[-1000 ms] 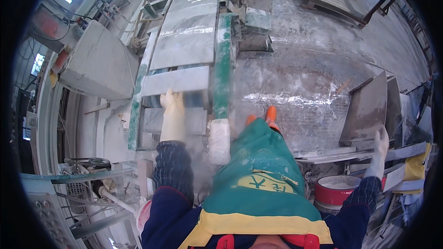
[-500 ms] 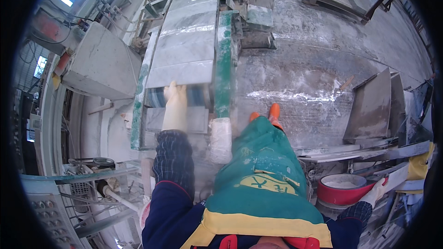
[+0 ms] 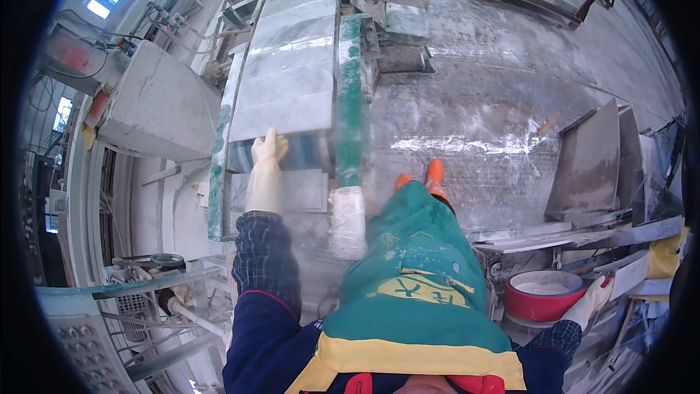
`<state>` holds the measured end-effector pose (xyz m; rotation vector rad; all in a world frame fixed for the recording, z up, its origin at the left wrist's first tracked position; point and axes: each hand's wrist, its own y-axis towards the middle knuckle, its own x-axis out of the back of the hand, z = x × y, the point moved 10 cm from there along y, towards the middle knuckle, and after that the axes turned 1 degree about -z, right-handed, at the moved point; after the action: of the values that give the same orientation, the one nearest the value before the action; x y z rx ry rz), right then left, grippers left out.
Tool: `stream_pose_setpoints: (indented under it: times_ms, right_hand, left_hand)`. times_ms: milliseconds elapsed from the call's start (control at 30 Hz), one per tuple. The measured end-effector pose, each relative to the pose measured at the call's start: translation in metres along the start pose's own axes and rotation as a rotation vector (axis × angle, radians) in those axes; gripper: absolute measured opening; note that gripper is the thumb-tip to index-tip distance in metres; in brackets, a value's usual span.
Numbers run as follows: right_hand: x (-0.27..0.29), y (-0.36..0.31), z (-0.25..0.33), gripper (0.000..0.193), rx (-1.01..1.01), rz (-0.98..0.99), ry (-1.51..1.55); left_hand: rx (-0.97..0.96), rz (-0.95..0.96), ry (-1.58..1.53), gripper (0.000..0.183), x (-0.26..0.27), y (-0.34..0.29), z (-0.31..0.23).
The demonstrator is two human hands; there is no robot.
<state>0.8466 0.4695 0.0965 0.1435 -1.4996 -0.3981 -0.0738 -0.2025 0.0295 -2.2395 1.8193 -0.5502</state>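
Note:
My left hand (image 3: 270, 147), in a cream rubber glove, is at the near edge of a pale grey-veined stone slab (image 3: 281, 115) on the conveyor. Its fingers look stretched out and apart, and the fingertips meet or nearly meet that edge. Below the wrist, a smaller grey slab (image 3: 306, 190) lies between the rails, partly covered by my forearm. Far to the right, beside a red tub (image 3: 536, 305), my right hand (image 3: 598, 298) is also gloved. Its fingers look closed near the end of a pale flat strip (image 3: 628, 275); a small red patch shows there, but what they hold is unclear.
Green rails (image 3: 351, 102) flank the conveyor, and a white-wrapped block (image 3: 348, 222) caps the right rail's near end. Dark slabs (image 3: 585, 160) lean at the right. A pale boxy machine housing (image 3: 164, 102) stands left. Wet streaks mark the floor (image 3: 474, 102).
My left hand has shifted slightly left along the slab's near edge, its fingers now more spread. My right hand has risen a little beside the pale strip.

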Motion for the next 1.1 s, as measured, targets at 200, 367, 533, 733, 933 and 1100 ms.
stream_pose_setpoints:
  times_ms: [200,367,533,733,933,1100]
  right_hand:
    - [-0.001,-0.006,0.000,0.055,0.004,-0.024,-0.003]
    - [0.022,-0.020,0.021,0.053,0.077,-0.093,-0.025]
    - [0.050,-0.015,0.018,0.053,-0.011,-0.218,-0.245]
    - [0.027,-0.007,-0.001,0.050,-0.219,-0.181,-0.265]
    - [0.068,-0.011,0.021,0.041,-0.105,-0.287,-0.176]
    - [0.064,0.016,0.007,0.041,-0.322,-0.064,-0.122]
  left_hand:
    - [0.020,0.054,0.334,0.041,0.001,0.003,-0.010]
    - [-0.082,0.164,0.842,0.048,0.003,-0.014,-0.043]
    - [-0.669,0.052,1.043,0.038,-0.050,-0.084,-0.124]
    - [-1.291,0.420,0.737,0.030,-0.188,-0.199,-0.109]
    - [-1.702,0.432,0.606,0.025,-0.249,-0.230,-0.087]
    - [-1.352,0.558,0.924,0.046,-0.261,-0.185,-0.057]
